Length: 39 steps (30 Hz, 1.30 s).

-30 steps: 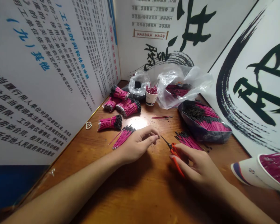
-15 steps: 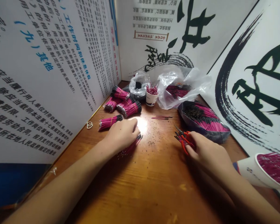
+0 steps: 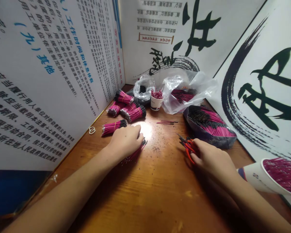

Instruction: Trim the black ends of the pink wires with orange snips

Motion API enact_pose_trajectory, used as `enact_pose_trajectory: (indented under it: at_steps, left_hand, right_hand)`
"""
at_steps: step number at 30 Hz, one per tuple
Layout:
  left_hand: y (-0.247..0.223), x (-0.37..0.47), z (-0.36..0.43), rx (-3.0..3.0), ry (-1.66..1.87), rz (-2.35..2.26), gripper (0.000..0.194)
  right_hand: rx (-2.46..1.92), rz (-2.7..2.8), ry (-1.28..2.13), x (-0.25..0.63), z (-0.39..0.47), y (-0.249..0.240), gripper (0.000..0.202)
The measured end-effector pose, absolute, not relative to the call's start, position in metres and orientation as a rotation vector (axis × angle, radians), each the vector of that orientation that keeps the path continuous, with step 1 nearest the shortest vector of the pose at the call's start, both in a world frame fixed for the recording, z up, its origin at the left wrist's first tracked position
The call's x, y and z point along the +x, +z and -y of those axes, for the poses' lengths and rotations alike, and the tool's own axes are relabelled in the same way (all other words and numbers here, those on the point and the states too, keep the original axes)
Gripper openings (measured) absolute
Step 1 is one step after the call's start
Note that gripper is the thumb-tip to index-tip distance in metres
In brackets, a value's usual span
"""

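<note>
Head view: left hand (image 3: pixel 126 139), finger closure unclear, covers magenta wires (image 3: pixel 139 150) slanting away rightward; right hand (image 3: pixel 211 154) fingers clasp red-handled snips (image 3: pixel 188 144).

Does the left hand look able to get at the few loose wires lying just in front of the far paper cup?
Probably yes: the left hand is over the wire pile, and only tabletop shows between it and the loose wires.
</note>
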<state>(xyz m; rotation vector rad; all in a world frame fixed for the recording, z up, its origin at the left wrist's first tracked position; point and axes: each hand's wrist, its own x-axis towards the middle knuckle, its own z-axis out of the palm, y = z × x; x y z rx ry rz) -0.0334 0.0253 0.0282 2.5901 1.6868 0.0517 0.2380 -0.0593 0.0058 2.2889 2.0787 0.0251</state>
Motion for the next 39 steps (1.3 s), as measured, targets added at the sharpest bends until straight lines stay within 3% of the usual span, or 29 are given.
enact_pose_trajectory:
  at_steps: [10, 18, 28, 39]
  left_hand:
    - [0.024, -0.031, -0.022, 2.658, 0.271, -1.505, 0.024]
    - [0.018, -0.031, -0.022, 2.644, 0.235, -1.457, 0.027]
    - [0.023, -0.028, -0.019, 2.665, 0.209, -1.327, 0.025]
    - [0.029, -0.024, -0.014, 2.585, 0.338, -1.162, 0.021]
  right_hand:
    - [2.38, -2.172, 0.068, 0.237, 0.06, 0.002, 0.01]
    - [2.335, -2.174, 0.08, 0.238, 0.06, 0.002, 0.011]
    - [2.347, -2.179, -0.185, 0.237, 0.058, 0.005, 0.007]
    - [2.466, -2.313, -0.125, 0.235, 0.058, 0.003, 0.009]
